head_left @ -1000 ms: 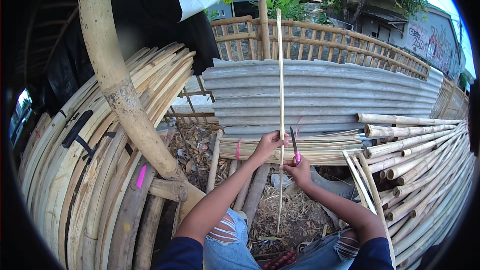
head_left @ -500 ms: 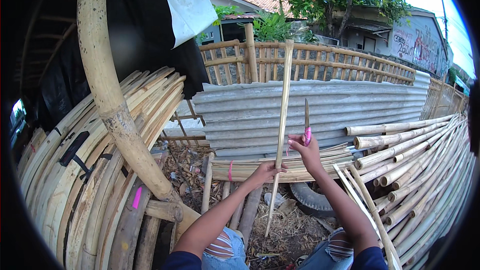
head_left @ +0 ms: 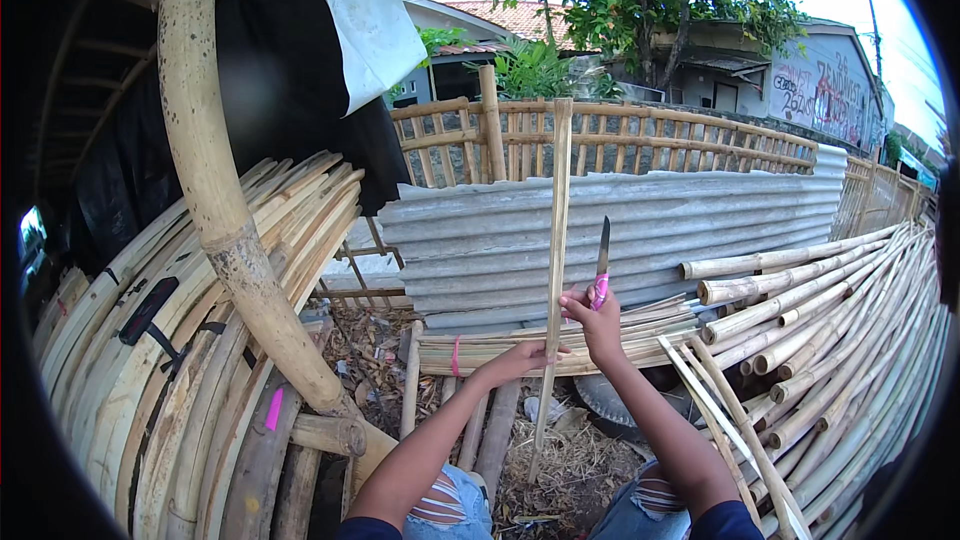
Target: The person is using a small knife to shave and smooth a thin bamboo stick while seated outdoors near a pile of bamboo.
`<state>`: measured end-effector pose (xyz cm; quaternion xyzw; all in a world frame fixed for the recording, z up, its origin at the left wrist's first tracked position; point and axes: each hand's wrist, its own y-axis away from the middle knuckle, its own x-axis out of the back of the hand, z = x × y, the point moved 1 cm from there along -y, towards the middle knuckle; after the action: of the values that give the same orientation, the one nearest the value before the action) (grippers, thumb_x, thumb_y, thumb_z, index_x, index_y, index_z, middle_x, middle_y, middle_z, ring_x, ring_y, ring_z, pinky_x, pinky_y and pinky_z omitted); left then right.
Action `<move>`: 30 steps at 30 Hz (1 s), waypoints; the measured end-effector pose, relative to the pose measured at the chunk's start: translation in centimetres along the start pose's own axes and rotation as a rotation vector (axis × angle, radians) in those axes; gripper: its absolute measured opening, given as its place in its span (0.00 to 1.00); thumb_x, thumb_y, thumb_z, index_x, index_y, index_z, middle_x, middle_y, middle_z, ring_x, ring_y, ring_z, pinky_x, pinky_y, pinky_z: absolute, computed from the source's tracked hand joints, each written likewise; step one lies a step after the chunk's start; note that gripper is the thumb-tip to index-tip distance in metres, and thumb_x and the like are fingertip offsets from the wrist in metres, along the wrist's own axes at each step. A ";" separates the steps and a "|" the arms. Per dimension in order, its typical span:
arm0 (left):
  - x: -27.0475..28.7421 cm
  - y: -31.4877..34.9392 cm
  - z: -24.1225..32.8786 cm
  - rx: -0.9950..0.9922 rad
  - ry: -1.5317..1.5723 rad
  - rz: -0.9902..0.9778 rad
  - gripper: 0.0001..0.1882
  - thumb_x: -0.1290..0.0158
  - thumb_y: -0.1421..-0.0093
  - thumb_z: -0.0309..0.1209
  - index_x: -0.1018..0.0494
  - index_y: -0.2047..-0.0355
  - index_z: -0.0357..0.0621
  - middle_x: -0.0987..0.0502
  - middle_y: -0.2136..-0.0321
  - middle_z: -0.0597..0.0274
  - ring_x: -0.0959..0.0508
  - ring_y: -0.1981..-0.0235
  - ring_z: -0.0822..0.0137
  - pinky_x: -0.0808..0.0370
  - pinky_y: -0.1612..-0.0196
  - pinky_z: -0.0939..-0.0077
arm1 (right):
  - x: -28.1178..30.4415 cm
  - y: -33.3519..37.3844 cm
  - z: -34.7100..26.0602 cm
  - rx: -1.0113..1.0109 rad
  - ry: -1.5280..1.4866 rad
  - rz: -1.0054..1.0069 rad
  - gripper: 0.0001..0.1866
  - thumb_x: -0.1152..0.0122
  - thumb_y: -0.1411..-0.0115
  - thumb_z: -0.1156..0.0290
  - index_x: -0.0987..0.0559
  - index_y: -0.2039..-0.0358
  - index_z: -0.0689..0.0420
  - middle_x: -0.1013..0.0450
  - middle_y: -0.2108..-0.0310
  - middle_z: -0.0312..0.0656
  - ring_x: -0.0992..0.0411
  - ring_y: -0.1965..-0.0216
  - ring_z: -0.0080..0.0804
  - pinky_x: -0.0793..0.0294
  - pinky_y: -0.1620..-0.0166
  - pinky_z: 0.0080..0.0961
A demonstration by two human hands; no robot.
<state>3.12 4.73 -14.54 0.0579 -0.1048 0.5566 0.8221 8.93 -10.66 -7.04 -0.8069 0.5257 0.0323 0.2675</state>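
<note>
A long, narrow bamboo strip [head_left: 560,200] stands nearly upright in front of me, its lower end close to the ground. My left hand [head_left: 522,358] is closed around its lower part, with the fingers partly behind it. Just right of the strip, my right hand [head_left: 600,330] grips a knife [head_left: 603,252] by its pink-wrapped handle, blade pointing up. The right thumb and fingertips reach to the strip's edge; whether they press on it I cannot tell.
A pink-tied bundle of strips [head_left: 480,352] lies behind my hands, with a tyre [head_left: 606,400] below. Bamboo poles [head_left: 800,315] are piled on the right, split bamboo [head_left: 130,380] on the left beside a thick bent pole [head_left: 205,140]. Corrugated sheeting [head_left: 600,225] stands beyond.
My right hand with the knife has come left and slightly down, closer to the strip. The left hand keeps its hold on the strip. The whole view has shifted a little.
</note>
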 end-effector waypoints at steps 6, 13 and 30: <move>0.7 -0.3 4.0 -0.155 -0.062 0.156 0.37 0.48 0.41 0.40 0.52 0.37 0.43 0.40 0.41 0.56 0.39 0.41 0.63 0.42 0.39 0.66 | -0.1 -0.3 0.2 0.024 -0.001 0.009 0.18 0.37 0.50 0.81 0.40 0.75 0.55 0.24 0.70 0.49 0.24 0.69 0.29 0.23 0.66 0.22; 2.8 -2.7 13.1 -0.528 0.157 0.592 0.30 0.49 0.40 0.38 0.45 0.40 0.41 0.34 0.46 0.57 0.35 0.44 0.66 0.39 0.42 0.71 | -1.6 0.1 0.8 0.041 0.043 -0.040 0.15 0.39 0.49 0.82 0.38 0.72 0.55 0.25 0.70 0.45 0.25 0.68 0.27 0.23 0.68 0.22; 1.3 -1.8 14.1 -0.645 -0.362 1.094 0.08 0.58 0.35 0.30 0.42 0.67 0.38 0.32 0.85 0.44 0.27 0.83 0.45 0.37 0.84 0.57 | 2.5 -1.3 -9.9 0.242 0.440 0.040 0.09 0.49 0.39 0.67 0.31 0.74 0.56 0.36 0.83 0.31 0.42 0.83 0.13 0.48 0.81 0.16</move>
<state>3.75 2.23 -0.46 -0.1603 -0.4173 0.8162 0.3661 8.86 -16.93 1.06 -0.7461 0.5871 -0.2019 0.2406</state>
